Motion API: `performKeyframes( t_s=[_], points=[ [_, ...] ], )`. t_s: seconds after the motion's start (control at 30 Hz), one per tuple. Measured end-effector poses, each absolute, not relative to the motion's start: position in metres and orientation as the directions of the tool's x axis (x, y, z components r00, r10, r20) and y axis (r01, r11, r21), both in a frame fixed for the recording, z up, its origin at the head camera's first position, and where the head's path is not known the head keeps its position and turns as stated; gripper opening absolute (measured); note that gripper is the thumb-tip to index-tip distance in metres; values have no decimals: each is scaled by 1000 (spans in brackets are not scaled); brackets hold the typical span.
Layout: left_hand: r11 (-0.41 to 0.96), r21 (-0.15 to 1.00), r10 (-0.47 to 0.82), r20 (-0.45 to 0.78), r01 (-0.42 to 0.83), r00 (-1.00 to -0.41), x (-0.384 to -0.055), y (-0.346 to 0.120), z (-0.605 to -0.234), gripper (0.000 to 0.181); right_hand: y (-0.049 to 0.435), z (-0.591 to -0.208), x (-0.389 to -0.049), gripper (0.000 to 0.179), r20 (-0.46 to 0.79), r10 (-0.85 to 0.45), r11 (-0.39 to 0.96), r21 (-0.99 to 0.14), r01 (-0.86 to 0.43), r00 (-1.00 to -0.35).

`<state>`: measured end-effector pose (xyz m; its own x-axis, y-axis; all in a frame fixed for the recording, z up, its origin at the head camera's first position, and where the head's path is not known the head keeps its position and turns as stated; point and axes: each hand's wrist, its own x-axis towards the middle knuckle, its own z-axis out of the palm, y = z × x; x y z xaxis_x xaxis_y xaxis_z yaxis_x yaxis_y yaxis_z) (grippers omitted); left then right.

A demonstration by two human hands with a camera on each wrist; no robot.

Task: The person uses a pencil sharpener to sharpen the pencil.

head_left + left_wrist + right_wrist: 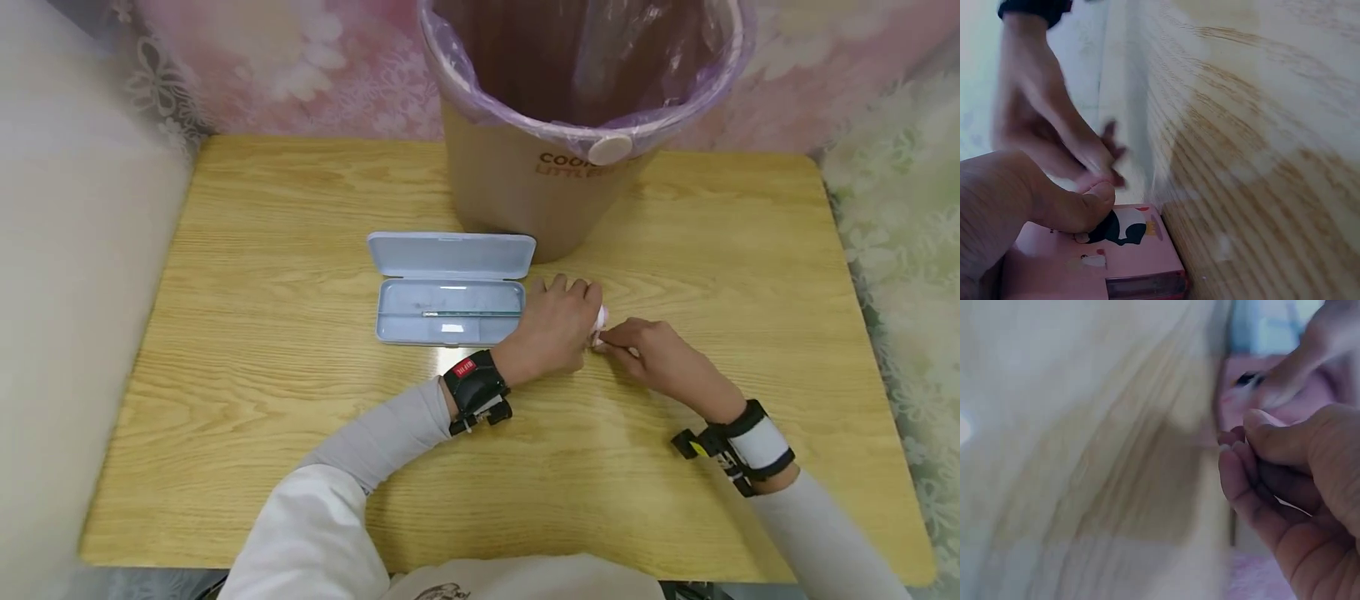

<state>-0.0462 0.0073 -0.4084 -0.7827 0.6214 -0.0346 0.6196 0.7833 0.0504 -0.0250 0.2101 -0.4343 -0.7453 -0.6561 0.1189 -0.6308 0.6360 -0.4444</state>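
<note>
A pink box-shaped thing [1054, 269] with penguin pictures and a dark window low on its side is in my left hand [555, 325]. In the left wrist view my left thumb lies over its printed face; the head view shows only a pink end [602, 317] past the fingers. Close to that end, my right hand [663, 360] has thumb and fingertips together, pinching a small pale thing mostly hidden by the fingers. Left of my left hand, a light blue pencil case [397, 327] lies open with a green pencil [472, 314] in it.
A tall beige bin [510, 187] with a purple liner stands behind the pencil case, near its raised lid. All this is on a wooden table [247, 375] with patterned cloth [360, 75] behind it. A white surface [67, 292] borders the left side.
</note>
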Motion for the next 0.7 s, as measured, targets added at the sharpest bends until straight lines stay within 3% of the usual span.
performKeyframes(
  t_s=[0.13,0.4,0.57,0.7],
  points=[
    [774,36,633,-57,632,-772,-45,10,-408,51,213,-414,-2,25,195,-651,618,-425,-662,-733],
    [780,98,626,-93,618,-775,-49,8,-407,40,212,-381,-14,14,281,-702,575,-318,-754,-654],
    [775,86,632,-83,626,-771,-49,9,-409,38,213,-373,-41,24,292,-670,588,-354,-728,-683],
    [775,84,632,-93,626,-770,-47,10,-409,59,214,-380,-68,21,256,-640,607,-408,-681,-724]
  ],
)
